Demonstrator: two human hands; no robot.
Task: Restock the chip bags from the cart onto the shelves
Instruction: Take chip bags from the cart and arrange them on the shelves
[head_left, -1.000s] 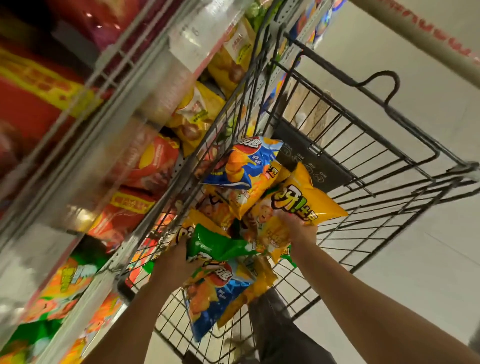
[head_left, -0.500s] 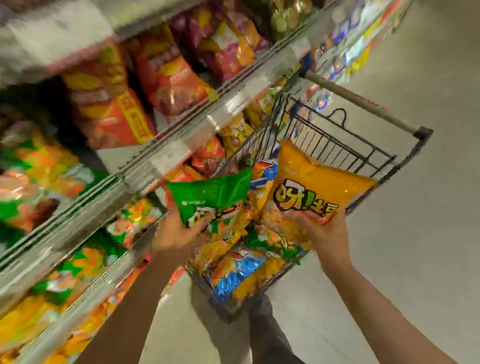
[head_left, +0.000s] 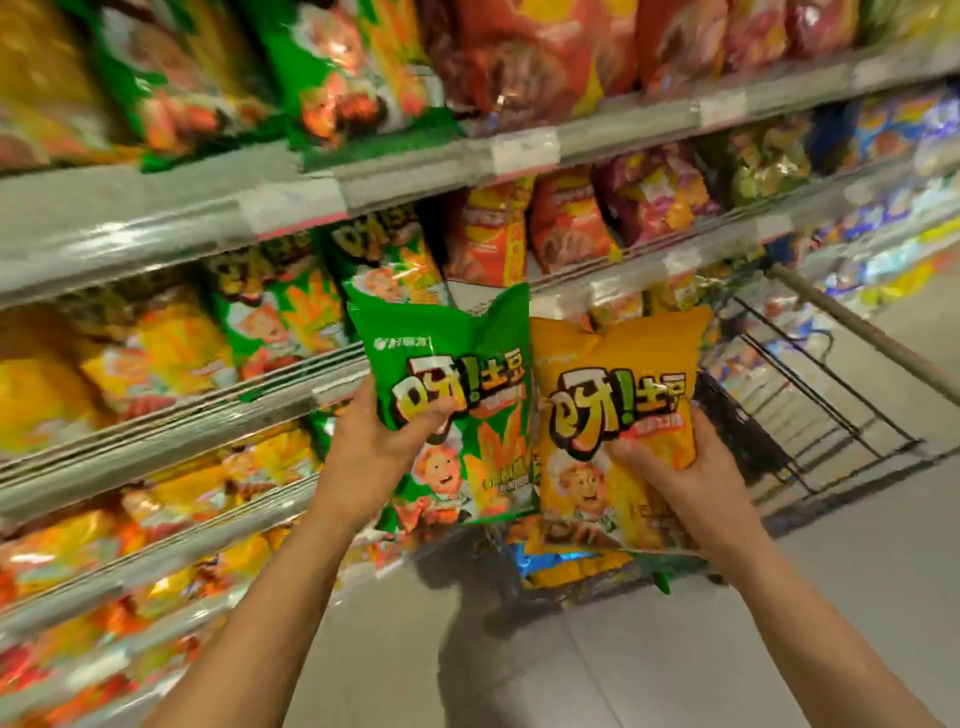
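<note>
Now two bags aloft — green bag (head_left: 457, 395) in left hand (head_left: 363, 457), yellow bag (head_left: 618, 415) in right hand (head_left: 680, 478)

Two bare forearms w/ no sleeves in view, no watch, band or ring to be seen on wrists or fingers. Left hand (head_left: 371, 457) & right hand (head_left: 691, 478) both gloveless, nails short & unpainted as far as blur lets me tell. Nothing else of the person's body or clothing visible.
</note>
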